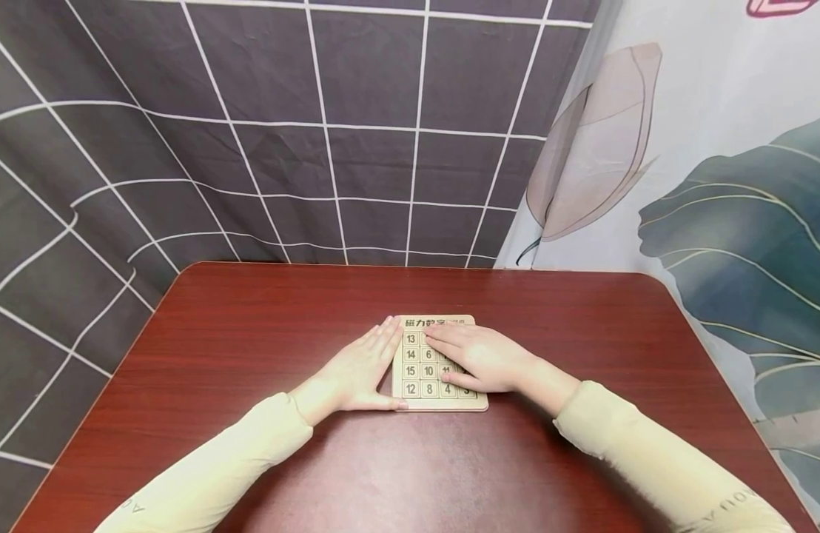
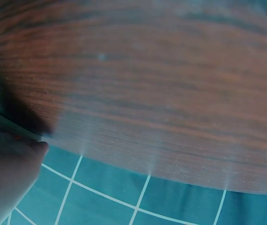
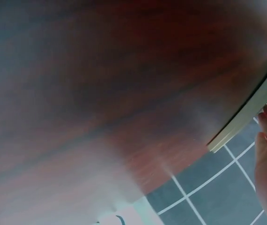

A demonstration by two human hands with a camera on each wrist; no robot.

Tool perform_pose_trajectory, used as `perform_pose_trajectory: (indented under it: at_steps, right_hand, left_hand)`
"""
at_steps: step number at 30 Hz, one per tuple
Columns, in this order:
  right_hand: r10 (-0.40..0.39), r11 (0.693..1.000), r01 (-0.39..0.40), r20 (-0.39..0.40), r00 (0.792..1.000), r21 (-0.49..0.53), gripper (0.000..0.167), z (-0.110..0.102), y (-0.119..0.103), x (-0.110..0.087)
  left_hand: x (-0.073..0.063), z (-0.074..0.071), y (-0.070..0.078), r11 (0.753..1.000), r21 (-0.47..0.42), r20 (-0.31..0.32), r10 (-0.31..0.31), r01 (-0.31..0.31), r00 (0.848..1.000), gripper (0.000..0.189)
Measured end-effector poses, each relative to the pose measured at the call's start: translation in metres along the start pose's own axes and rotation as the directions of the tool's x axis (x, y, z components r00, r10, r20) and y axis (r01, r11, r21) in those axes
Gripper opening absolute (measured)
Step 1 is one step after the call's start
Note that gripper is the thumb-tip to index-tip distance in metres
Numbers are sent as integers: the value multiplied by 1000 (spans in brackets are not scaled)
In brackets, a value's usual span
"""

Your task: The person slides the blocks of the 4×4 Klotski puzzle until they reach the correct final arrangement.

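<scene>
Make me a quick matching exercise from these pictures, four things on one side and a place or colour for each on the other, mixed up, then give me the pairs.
Things:
1. Left hand
2. Right hand
3. Table
4. Grid-patterned cloth

Places and colours:
A. Reddish brown
B. Dark grey with white lines
C. Over the right side of the number tile puzzle
D. Along the puzzle's left edge

Pairs: 1-D, 2-C, 3-A, 4-B
</scene>
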State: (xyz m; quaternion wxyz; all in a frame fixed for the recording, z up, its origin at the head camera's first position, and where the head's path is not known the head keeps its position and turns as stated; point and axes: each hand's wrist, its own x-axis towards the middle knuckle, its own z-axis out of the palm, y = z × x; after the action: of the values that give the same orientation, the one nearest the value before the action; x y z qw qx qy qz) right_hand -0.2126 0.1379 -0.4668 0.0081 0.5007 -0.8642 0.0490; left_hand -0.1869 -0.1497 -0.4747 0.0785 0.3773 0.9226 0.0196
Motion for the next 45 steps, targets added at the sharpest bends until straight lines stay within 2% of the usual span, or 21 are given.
perform_pose_trajectory:
  at_steps: [6,14,19,27,34,39,45]
  right_hand:
    - [27,1000,-27,9,1000,-9,66,-3,3,-13]
    - [28,1000,-28,-32,999,-3,66,1,10,-28]
    - [23,1000,-23,-33,999,-2,66,3,9,-22]
    - [-27,1000,27,-38,999,2,66,2,0,1]
    - [-44,999,44,-4,999,11,67,3,-6,16]
    - [-38,999,37,35,999,8,68,3,-9,18]
    - [-8,1000,8,39,999,6,69,-2,-9,9]
  left_hand:
    - [-1,-1,1,1000,-1,-8,2,-2,1000,122]
    - [0,1,0,1000,14,-4,2,-2,1000,122]
    - [0,-1,1,1000,13,2,3,-3,1000,122]
    - [-1,-2,1,1000,9,-9,5,-5,1000,121]
    - [-1,-1,1,1000,-7,-14,6,-6,1000,122]
    - [0,-1,1,1000,5,-11,6,-6,1000,121]
    - [-1,-1,1,1000,9,-10,4,-4,1000,121]
